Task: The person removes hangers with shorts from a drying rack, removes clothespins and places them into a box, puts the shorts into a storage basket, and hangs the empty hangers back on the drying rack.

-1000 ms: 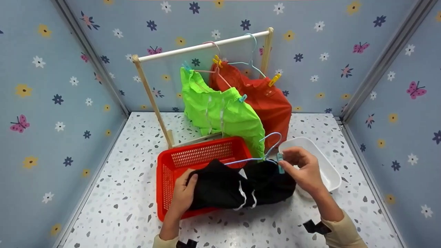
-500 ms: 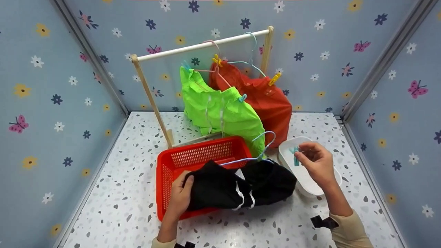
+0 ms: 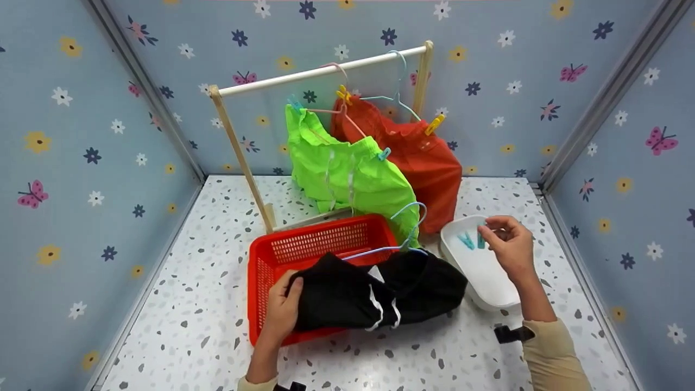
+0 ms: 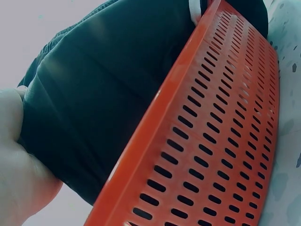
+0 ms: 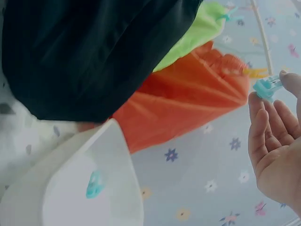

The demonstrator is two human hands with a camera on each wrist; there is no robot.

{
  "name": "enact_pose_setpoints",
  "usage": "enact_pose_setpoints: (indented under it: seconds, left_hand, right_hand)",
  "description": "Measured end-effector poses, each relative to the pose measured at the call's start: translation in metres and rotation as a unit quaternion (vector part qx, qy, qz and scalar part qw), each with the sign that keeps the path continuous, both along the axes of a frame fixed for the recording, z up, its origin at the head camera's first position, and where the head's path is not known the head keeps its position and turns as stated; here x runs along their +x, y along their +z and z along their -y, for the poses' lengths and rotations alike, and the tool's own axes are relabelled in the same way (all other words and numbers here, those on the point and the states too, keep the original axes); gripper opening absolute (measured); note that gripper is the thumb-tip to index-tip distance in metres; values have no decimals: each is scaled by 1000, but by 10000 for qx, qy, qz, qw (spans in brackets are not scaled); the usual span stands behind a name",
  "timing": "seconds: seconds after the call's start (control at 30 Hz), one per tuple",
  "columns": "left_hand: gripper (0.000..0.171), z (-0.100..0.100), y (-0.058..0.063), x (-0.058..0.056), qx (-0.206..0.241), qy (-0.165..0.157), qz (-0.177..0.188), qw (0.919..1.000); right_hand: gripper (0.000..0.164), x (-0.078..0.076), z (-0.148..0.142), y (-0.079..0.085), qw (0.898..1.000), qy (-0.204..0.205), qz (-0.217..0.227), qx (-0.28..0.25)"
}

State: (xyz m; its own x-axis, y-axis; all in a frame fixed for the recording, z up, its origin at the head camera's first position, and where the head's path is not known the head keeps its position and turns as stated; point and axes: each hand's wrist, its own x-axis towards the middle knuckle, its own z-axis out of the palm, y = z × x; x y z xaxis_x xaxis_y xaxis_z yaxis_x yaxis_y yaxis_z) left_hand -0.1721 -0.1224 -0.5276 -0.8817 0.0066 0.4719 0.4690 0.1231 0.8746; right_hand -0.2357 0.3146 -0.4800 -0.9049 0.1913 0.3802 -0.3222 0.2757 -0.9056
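Observation:
My left hand (image 3: pixel 282 307) grips one end of the black shorts (image 3: pixel 342 301), thumb on top of the cloth. White drawstrings hang from their front, and they lie partly over a red basket (image 3: pixel 320 226). A light-blue hanger (image 3: pixel 374 252) runs along the waistband, its hook sticking up. Over the white tub (image 3: pixel 491 285), my right hand (image 3: pixel 511 244) pinches a teal clothespin (image 5: pixel 269 86) between thumb and fingers. Another teal clothespin (image 3: pixel 466 240) lies inside the tub.
Behind the basket stands a rack with a white rail (image 3: pixel 282 79). Green shorts (image 3: pixel 353 168) and red shorts (image 3: pixel 429 163) hang from it on hangers, held by blue and yellow clothespins. Patterned walls enclose the speckled table (image 3: pixel 179 293) at the back and sides.
My right hand has moved right, away from the black shorts to over the tub, with the clothespin still pinched. The hanger's hook has shifted left. My left hand has barely moved.

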Motion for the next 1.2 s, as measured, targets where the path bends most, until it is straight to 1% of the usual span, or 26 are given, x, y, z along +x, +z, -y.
enact_pose_setpoints:
  seconds: [0.13, 0.3, 0.53, 0.57, 0.73, 0.9, 1.07, 1.2]
  left_hand:
    - [14, 1, 1, 2, -54, 103, 109, 9999]
    - [13, 2, 2, 2, -93, 124, 183, 9997]
    - [13, 5, 1, 4, -197, 128, 264, 9994]
    - [13, 5, 1, 4, -219, 128, 279, 9993]
    - [12, 8, -2, 6, -206, 173, 338, 9991]
    - [11, 11, -5, 5, -254, 183, 261, 9992]
    - [10, 17, -8, 3, -336, 229, 236, 9989]
    - [10, 22, -9, 5, -383, 363, 407, 9978]
  right_hand:
    - [24, -7, -8, -7, 9996, -154, 204, 154]
    - [26, -16, -16, -12, 9979, -346, 400, 384]
    - [37, -49, -39, -44, 9907, -658, 852, 830]
    - [37, -52, -40, -45, 9897, -672, 904, 885]
    - [41, -67, -39, -50, 9839, -697, 1156, 1173]
    - [41, -81, -42, -57, 9748, -649, 1364, 1640]
    - [43, -86, -50, -69, 9653, -533, 1738, 1875]
    - [41, -90, -54, -76, 9601, -423, 1854, 2052]
